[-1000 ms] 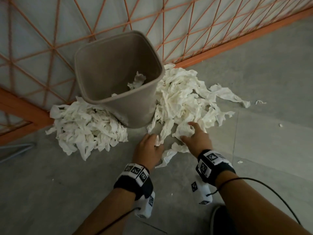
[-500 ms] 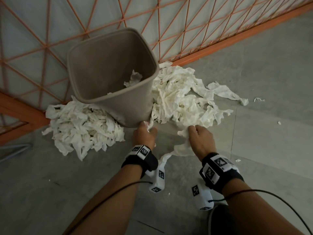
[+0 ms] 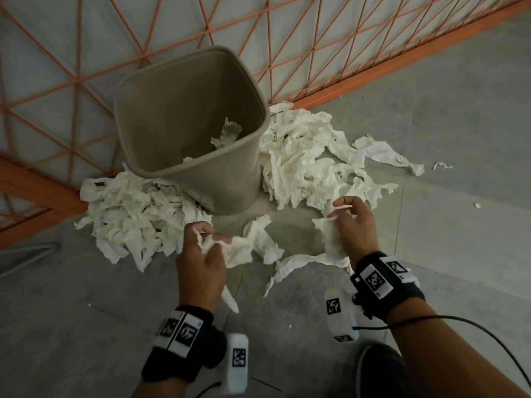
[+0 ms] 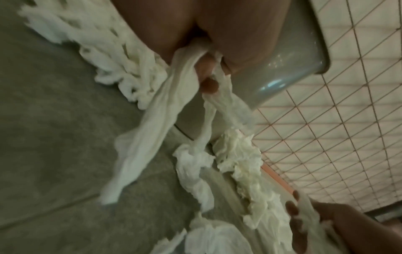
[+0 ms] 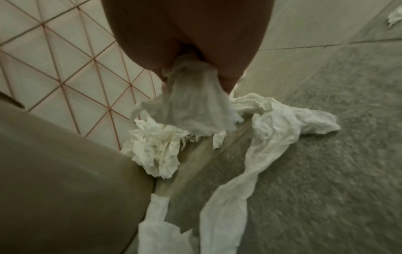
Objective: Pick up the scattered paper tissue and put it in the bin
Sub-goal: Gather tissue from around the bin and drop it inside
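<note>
Head view: both hands (left (image 3: pixel 201 262), right (image 3: pixel 352 228)) clutch paper tissue (image 3: pixel 244 245) strips before the bin (image 3: pixel 218 179).

Grey tiled floor (image 3: pixel 431 124). Bin (image 3: pixel 230 179) stands on it, against orange lattice fence (image 3: pixel 316 38). Tissue heap (image 3: pixel 135 214) left of bin, second heap (image 3: pixel 304 156) right. Small scraps (image 3: pixel 442 165) farther right.

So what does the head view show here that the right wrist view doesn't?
Only the head view shows the left hand gripping tissue, the pile left of the bin, and tissue inside the bin. Only the right wrist view shows the right hand's grip underside, tissue hanging from it. Both show the bin, the right pile and the orange lattice.
</note>
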`<state>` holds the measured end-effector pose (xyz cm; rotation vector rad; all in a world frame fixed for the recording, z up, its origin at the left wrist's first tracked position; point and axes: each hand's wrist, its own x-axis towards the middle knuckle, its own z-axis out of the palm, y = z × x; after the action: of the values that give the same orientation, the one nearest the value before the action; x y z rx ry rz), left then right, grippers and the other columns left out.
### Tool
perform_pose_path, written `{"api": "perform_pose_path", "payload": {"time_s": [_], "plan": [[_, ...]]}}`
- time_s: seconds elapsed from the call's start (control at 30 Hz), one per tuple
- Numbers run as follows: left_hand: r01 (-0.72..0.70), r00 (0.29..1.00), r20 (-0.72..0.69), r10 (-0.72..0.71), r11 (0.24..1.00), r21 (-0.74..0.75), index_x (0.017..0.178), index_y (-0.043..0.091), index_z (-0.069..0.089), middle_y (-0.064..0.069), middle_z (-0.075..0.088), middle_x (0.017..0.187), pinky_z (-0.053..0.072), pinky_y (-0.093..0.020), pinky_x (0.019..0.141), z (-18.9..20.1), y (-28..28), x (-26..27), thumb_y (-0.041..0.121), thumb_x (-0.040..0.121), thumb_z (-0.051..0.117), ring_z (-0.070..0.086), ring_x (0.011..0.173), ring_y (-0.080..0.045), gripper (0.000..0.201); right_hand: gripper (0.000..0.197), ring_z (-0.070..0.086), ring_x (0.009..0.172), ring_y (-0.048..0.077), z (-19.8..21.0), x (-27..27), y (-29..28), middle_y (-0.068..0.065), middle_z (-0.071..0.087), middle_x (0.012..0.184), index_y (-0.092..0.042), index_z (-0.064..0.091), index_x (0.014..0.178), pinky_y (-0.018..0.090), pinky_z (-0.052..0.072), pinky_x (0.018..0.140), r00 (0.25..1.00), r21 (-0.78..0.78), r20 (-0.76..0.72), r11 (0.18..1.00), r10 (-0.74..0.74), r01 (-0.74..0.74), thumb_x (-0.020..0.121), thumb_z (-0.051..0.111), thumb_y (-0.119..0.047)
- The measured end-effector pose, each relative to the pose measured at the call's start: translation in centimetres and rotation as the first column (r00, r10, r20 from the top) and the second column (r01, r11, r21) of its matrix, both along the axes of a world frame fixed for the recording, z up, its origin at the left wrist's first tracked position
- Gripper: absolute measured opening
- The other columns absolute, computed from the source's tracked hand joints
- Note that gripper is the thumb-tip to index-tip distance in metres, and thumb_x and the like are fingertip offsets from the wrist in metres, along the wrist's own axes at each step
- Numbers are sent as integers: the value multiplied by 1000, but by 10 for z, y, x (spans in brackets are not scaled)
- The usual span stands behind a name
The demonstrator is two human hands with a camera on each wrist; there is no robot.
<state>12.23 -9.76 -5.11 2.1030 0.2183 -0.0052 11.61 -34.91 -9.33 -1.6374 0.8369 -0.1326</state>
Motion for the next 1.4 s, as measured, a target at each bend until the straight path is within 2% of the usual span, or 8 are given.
{"api": "perform_pose_path", "payload": {"time_s": [0.1, 0.3, 0.43, 0.67, 0.9, 1.07, 1.27, 1.4], "plan": [[-45, 999, 30, 43, 998, 44, 103, 23, 58, 4, 64, 82, 47, -19, 71, 6, 22, 0, -5, 86, 45, 62, 76, -7, 35, 11, 61, 83, 19, -6, -9, 8, 2, 65, 97, -32, 63, 92, 31, 47, 71, 962, -49, -122, 967, 244, -251, 82, 60, -29], [28, 997, -74, -2, 936, 350, 127, 21, 47, -11, 67, 111, 43, -28, 81, -34, 56, 29, 30, 89, 61, 62, 96, -26, 42, 58, 50, 113, 20, -35, -44, 39, -2, 42, 123, -38, 49, 121, 40, 47, 98, 611, -195, -534, 618, 584, -761, 70, 66, -60], [132, 983, -177, -49, 857, 498, 136, 17, 46, -17, 62, 126, 48, -44, 93, -64, 65, 52, 30, 90, 59, 59, 113, -34, 50, 20, 55, 96, 25, -35, -44, 44, 3, 54, 103, -20, 57, 93, 35, 45, 77, 685, -275, -494, 651, 535, -707, 83, 61, -37], [-24, 996, 88, -10, 923, 385, 66, 7, 52, -13, 60, 69, 41, -30, 60, -44, 71, 49, 30, 83, 56, 56, 64, -26, 29, 14, 52, 78, 24, -13, -19, 69, 4, 51, 95, -20, 53, 85, 30, 38, 68, 846, -408, -163, 746, 507, -526, 83, 55, -6], [-182, 946, 300, 125, 968, 170, 86, 10, 60, -4, 66, 91, 47, -15, 75, 0, 105, 11, -6, 80, 56, 60, 81, -11, 17, 69, 52, 119, 33, -24, 1, 112, -6, 18, 153, -43, 36, 137, 42, 49, 94, 437, -300, -500, 324, 748, -897, 80, 67, -20], [-166, 984, 102, 147, 963, 215, 104, 17, 52, -10, 65, 71, 51, -31, 61, -11, 108, 25, 14, 86, 55, 60, 60, -22, 18, 28, 60, 102, 27, -39, -10, 111, -1, 49, 120, -25, 63, 111, 37, 50, 86, 568, -361, -402, 446, 718, -819, 86, 55, -15], [23, 995, -96, 12, 933, 360, 139, 22, 42, -11, 61, 128, 46, -38, 98, -53, 99, 52, 31, 89, 59, 56, 119, -28, 53, 15, 56, 86, 30, -28, -3, 119, 1, 48, 89, -9, 60, 90, 30, 35, 70, 640, -381, -388, 517, 663, -767, 86, 50, -20], [37, 997, -71, -1, 855, 516, 117, 11, 63, -14, 65, 115, 48, -37, 85, -72, 102, 64, 32, 91, 56, 61, 107, -31, 34, 33, 53, 73, 26, -10, 13, 143, 5, 56, 78, -14, 49, 76, 32, 35, 64, 705, -343, -309, 616, 638, -709, 86, 46, -46]]}}
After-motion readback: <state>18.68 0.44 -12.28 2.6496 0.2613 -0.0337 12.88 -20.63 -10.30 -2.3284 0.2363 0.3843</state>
